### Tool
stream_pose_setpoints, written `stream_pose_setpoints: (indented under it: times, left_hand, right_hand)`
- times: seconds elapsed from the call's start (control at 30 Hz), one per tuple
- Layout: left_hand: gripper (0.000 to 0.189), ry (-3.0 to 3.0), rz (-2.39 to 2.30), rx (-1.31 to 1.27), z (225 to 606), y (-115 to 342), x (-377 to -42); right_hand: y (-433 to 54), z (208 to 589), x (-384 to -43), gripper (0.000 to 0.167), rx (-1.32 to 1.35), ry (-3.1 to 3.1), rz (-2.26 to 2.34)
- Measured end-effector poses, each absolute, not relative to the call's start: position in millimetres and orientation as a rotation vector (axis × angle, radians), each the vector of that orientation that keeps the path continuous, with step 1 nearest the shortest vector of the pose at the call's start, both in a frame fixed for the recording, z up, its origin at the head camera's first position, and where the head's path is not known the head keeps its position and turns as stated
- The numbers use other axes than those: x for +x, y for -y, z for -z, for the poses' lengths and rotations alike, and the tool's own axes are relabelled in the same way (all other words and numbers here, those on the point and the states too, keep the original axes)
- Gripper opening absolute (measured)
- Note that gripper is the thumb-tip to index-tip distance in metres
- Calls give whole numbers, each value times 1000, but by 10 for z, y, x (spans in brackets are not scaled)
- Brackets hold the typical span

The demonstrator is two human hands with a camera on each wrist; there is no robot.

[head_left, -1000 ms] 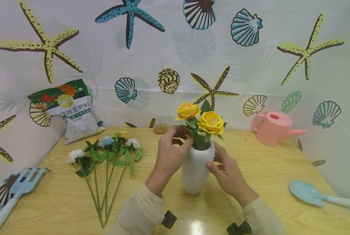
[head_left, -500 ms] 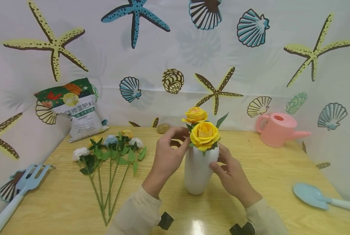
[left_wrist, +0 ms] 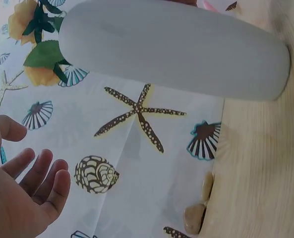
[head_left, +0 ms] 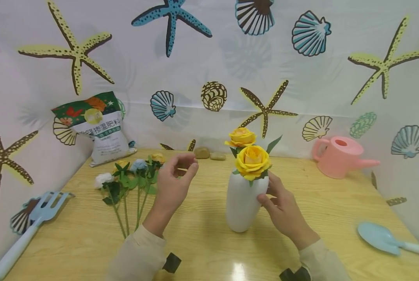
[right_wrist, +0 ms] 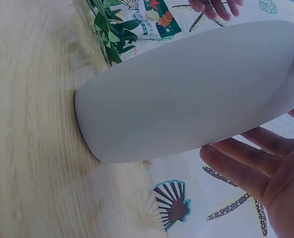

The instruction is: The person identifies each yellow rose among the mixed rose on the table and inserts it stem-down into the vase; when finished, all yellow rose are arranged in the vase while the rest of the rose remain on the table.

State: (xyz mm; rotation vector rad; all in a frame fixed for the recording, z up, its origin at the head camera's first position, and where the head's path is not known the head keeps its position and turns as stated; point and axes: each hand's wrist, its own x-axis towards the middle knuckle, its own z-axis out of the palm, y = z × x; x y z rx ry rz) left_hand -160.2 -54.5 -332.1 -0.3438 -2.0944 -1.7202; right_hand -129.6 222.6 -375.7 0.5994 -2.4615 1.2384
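Observation:
A white vase (head_left: 242,207) stands upright on the wooden table, with two yellow roses (head_left: 252,160) and green leaves at its mouth. My right hand (head_left: 287,212) holds the vase at its upper right side; in the right wrist view, fingers (right_wrist: 241,166) lie against its wall. To the vase's left, my left hand (head_left: 174,183) is in the air, fingers loosely bent and nothing in them. In the left wrist view the left palm (left_wrist: 18,203) is bare, apart from the vase. Under and beyond that hand lie several long-stemmed flowers, among them a white rose (head_left: 104,179) and a blue rose (head_left: 139,164), partly hidden.
A fertilizer bag (head_left: 105,132) leans at the back left. A light blue hand fork (head_left: 45,210) lies at the left edge. At the back right stands a pink watering can (head_left: 337,158), with a light blue trowel (head_left: 379,238) nearer. Two stones (head_left: 202,152) sit by the patterned cloth.
My left hand has let go of the yellow roses and moved left toward the lying flowers. The roses have turned and sunk lower into the vase. My right hand stays on the vase.

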Motion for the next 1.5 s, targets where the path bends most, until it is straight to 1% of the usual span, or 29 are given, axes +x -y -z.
stream_pose_setpoints:
  times: [0.27,0.47,0.57,0.7,0.83,1.03,1.3,1.5]
  left_hand:
    - [21,2123,1698,-139,3472,1037,-1652]
    - [24,2266,1774,114,3578,1381,-1748]
    - [28,2412,1700,231,3651,1517,-1804]
    - [35,2599,1546,315,3758,1638,-1849]
    - [43,2718,1478,345,3851,1717,-1879]
    - [47,2788,1450,345,3959,1794,-1912]
    - [49,2843,1341,272,4045,1812,-1936]
    - [55,2929,1224,214,4059,1819,-1939]
  right_hand:
    - [-2238,3776,-1297,55,608,2440,-1235]
    - [-2235,3769,-1293,55,617,2436,-1240]
    - [-2233,3765,-1292,54,624,2436,-1237]
    - [-2228,3759,-1292,54,633,2433,-1236]
    - [-2219,3751,-1290,54,630,2431,-1248]
    - [-2215,3736,-1286,54,627,2438,-1258]
    - [-2238,3739,-1296,55,628,2438,-1238]
    - [-2236,3753,-1300,53,634,2435,-1228]
